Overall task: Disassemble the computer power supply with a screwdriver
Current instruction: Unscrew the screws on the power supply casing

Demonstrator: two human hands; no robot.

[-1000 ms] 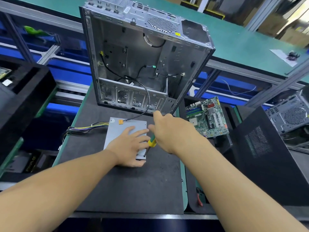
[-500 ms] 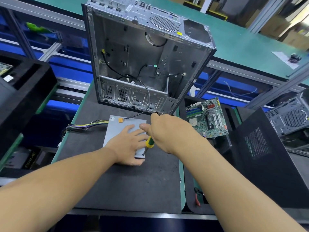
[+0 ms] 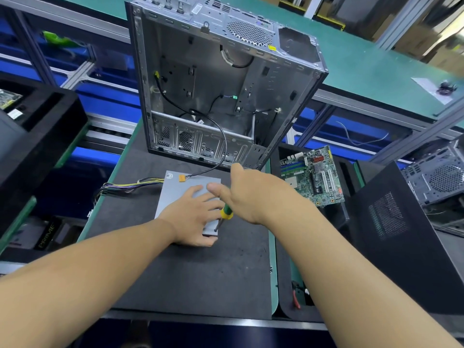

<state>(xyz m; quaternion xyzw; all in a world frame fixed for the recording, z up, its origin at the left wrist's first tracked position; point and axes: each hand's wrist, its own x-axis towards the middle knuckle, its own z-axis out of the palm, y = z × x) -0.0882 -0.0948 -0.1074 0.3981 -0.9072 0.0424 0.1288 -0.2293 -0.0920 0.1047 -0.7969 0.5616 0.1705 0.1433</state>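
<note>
A bundle of coloured wires (image 3: pixel 125 188) trails toward the left edge of the dark counter (image 3: pixel 188 272) from the grey power supply (image 3: pixel 175 194). The power supply lies flat near the counter's middle, just in front of the open computer case (image 3: pixel 221 84). The left hand (image 3: pixel 193 219) lies palm-down on the box's lid, its fingers (image 3: pixel 199 190) straight and spread, pressing on the metal; it covers much of the near half. Just to its right the screwdriver (image 3: pixel 226 214) stands steeply tilted, its shaft reaching down to the box's near right corner. The tip and any screw there are too small to make out. The right hand (image 3: pixel 253 194) grips the green-and-yellow handle, with its fingers curled round it and hidden under the back of the hand — only the thumb shows, stretched leftward. Further right, a green motherboard (image 3: pixel 313 177) lies beyond the counter's edge.
</note>
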